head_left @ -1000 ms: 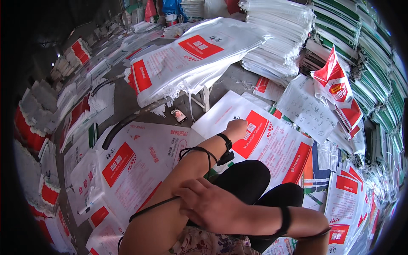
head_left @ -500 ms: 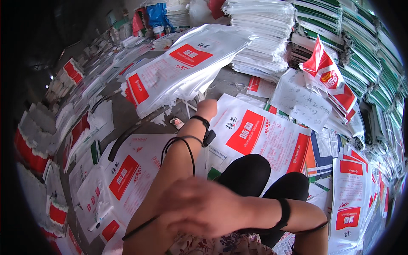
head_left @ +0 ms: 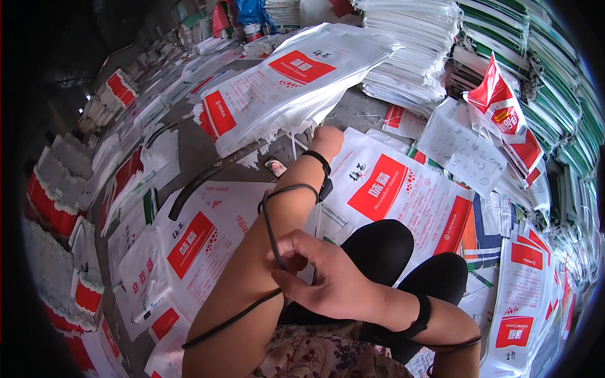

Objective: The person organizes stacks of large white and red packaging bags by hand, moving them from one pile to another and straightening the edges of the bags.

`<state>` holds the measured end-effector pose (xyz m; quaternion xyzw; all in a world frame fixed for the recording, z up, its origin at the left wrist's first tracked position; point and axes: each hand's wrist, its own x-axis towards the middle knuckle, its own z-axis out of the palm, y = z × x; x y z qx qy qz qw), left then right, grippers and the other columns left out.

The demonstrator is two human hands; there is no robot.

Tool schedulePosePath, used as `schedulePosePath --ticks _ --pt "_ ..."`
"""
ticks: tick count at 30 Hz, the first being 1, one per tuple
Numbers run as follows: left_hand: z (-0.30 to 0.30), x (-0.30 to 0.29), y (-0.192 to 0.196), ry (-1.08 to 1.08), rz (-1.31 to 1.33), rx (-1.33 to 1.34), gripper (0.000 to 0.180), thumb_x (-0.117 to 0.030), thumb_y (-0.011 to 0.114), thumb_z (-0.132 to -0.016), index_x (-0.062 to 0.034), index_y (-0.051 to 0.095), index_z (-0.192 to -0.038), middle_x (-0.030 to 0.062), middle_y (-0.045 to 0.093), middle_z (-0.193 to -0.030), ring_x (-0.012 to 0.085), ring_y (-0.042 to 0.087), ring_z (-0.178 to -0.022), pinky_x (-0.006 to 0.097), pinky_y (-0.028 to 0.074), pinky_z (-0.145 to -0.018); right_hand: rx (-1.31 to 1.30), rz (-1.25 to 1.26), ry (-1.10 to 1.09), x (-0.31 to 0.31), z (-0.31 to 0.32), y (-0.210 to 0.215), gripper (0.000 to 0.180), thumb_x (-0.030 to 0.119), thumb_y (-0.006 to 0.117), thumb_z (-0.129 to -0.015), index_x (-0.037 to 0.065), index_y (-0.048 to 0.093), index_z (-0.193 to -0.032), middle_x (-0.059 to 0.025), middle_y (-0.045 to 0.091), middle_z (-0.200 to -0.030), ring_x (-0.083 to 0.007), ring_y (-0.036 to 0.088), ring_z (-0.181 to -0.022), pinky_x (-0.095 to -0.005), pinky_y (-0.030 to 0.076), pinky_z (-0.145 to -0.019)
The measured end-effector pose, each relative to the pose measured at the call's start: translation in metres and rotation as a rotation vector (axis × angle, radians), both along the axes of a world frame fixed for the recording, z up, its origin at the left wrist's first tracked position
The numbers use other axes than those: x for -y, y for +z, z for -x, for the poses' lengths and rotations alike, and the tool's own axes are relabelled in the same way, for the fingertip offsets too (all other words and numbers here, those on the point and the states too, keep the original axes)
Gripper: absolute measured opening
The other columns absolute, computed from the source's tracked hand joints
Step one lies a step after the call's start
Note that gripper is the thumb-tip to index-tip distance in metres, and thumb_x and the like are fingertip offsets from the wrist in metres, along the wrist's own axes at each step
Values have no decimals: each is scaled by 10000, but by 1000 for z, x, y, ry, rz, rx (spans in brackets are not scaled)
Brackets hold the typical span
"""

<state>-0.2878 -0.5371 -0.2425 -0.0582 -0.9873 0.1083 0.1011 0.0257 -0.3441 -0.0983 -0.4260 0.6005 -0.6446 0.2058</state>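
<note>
My left forearm stretches forward, and my left hand is beside the ragged edge of a pile of white and red woven sacks; its fingers are hidden. A black band with a small device circles that wrist. A thin black cord loops round the left forearm. My right hand reaches across from the right, thumb and forefinger closed in a pinch on the cord. Under my left hand's right side lies a flat white sack with a red panel.
Tall bundles of white sacks and green-edged sacks rise at the back right. A crumpled red and white sack stands near a handwritten sheet. A dark curved strip lies left, by a small picture card. More sack stacks line the left.
My right hand, blurred earlier over the left forearm, has moved up and slightly right and now pinches the cord, drawing it taut. The view has shifted a little.
</note>
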Motion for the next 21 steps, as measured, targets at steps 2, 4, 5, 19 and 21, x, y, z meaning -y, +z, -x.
schedulePosePath --ticks 2,4,5,19,21 --pt "-6 -12 -10 -64 59 17 206 -130 571 -865 -102 752 -959 136 739 -979 313 721 -922 452 570 -765 -151 5 -13 5 -1 7 365 -6 706 -845 20 554 -1176 -56 580 -890 -136 609 -801 -262 491 -724" --pt "-9 -38 -19 -149 96 45 202 -133 569 -866 -100 747 -954 137 738 -977 313 720 -920 455 569 -763 -304 18 -89 12 1 18 443 -14 685 -794 -1 542 -1213 -114 602 -896 -240 636 -800 -331 509 -730" --pt "-7 -55 -22 -191 111 62 200 -135 568 -866 -99 745 -951 138 737 -975 314 720 -918 456 569 -762 -412 -23 -113 16 3 23 478 0 674 -775 -8 536 -1233 -137 612 -912 -286 636 -826 -372 512 -749" --pt "9 8 4 32 -40 50 223 -131 565 -857 -94 774 -927 155 739 -980 323 723 -925 449 570 -745 -622 468 60 -1 -59 58 199 266 614 -840 88 655 -920 -32 570 -879 -225 595 -858 -360 467 -760" --pt "3 16 7 117 -15 89 224 -133 565 -861 -99 773 -939 145 740 -980 320 720 -936 441 570 -755 -652 524 149 5 -64 68 183 259 611 -838 87 647 -890 -37 574 -890 -231 591 -865 -364 462 -780"
